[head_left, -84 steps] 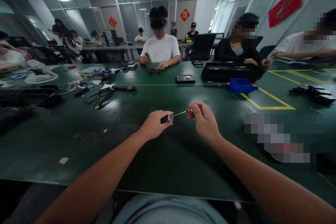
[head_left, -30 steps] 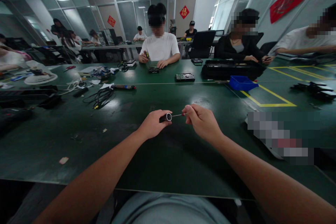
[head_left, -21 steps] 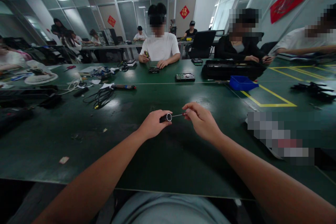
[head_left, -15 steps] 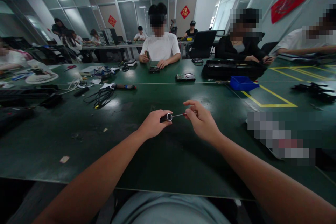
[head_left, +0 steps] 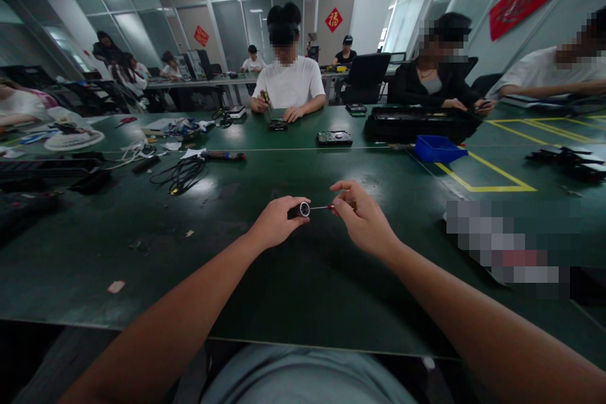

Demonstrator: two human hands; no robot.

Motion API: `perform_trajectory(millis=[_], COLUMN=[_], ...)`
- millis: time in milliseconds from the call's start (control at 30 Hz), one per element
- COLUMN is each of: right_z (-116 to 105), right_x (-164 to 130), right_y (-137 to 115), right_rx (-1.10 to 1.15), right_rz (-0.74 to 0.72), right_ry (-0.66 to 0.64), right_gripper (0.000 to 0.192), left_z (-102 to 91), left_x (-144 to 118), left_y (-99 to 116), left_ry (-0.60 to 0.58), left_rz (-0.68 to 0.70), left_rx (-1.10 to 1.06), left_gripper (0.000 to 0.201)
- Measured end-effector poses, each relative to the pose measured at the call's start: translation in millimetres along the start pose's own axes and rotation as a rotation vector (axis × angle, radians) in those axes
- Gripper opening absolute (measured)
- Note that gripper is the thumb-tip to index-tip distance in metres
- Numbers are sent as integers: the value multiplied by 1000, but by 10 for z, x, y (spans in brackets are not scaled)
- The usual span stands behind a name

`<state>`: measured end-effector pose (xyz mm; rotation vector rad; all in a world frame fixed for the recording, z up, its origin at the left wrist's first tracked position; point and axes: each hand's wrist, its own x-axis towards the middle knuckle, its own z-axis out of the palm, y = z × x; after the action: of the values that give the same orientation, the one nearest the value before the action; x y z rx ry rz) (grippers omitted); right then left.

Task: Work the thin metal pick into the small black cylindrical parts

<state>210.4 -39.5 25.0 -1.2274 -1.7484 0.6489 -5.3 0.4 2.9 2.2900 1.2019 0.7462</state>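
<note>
My left hand [head_left: 274, 224] is closed round a short black cylinder [head_left: 304, 209] with a silver-ringed round end, which looks like a small flashlight. That ringed end faces me. Between the thumb and fingers of my right hand [head_left: 364, 218] is a thin screwdriver [head_left: 320, 207], its handle reddish where it shows. The metal shaft points left and its tip meets the cylinder's ringed end or side; I cannot tell which. Most of the screwdriver's handle is hidden by my fingers. Both hands are above the green table [head_left: 303, 290].
Beyond my hands lies a hard drive [head_left: 334, 138], with a blue tray [head_left: 438, 149] to its right. A corded tool [head_left: 223, 156] and black cables [head_left: 182, 173] lie at left. A blurred-out packet [head_left: 497, 246] is near my right arm. A person [head_left: 290, 85] works opposite.
My hands hold almost the same position, with the screwdriver still at the cylinder. The person opposite has shifted the tool in their hand slightly.
</note>
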Motion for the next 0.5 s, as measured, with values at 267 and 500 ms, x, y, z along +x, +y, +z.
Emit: perform_trajectory(millis=[267, 500], right_z=[5, 79], right_x=[13, 91], right_y=[-5, 92], right_rx=[106, 544], right_rz=[37, 226], right_ry=[53, 134], right_gripper=[18, 26], left_z=[14, 6], left_x=[4, -9], left_y=[-7, 1], left_ry=[25, 52], left_rz=[5, 23], left_rx=[-5, -26], left_gripper=[37, 38])
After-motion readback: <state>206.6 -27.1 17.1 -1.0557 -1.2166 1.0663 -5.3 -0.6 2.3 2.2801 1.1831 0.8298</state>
